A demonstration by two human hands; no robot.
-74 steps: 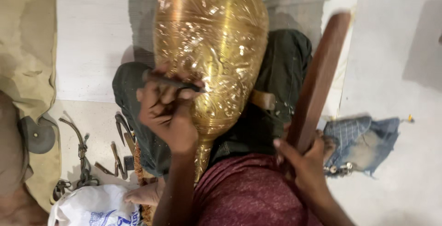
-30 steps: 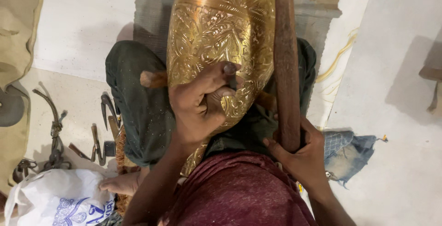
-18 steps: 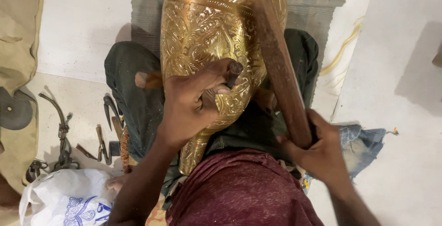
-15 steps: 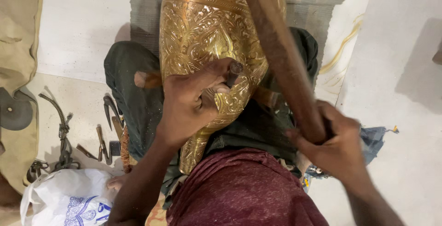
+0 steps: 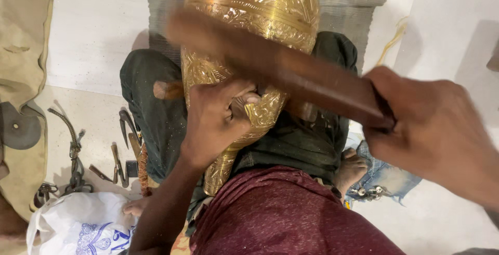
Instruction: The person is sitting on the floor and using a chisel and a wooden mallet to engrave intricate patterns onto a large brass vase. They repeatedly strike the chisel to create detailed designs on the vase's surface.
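Nearest the camera, the maroon cloth (image 5: pixel 291 218) of the person's shirt fills the lower middle, and a white printed bag (image 5: pixel 78 226) lies at the lower left. Just past it, the left hand (image 5: pixel 215 122) is curled tight, its fingers pressed around a small tool whose wooden handle (image 5: pixel 167 89) juts out to the left; the working tip is hidden under the knuckles, so its exact contact with the metal cannot be told. That fist rests against the lower body of the engraved brass vase (image 5: pixel 252 42), which lies across the lap on dark trousers (image 5: pixel 150 114). The vase's long axis runs straight away from the person: narrow neck pointing back toward the belly, wide belly farther off.

To the right and raised, the right hand (image 5: pixel 431 130) is clenched around one end of a dark wooden bat (image 5: pixel 275 65). The bat's length slants from that grip up and left, crossing over the vase almost at right angles to its axis, and its blurred far end hangs just above and beyond the left fist. So the bat's striking part is near the held tool, while the right hand itself is well apart from the vase.

Farther left, iron tools (image 5: pixel 122 151) lie on the pale floor (image 5: pixel 93 31).
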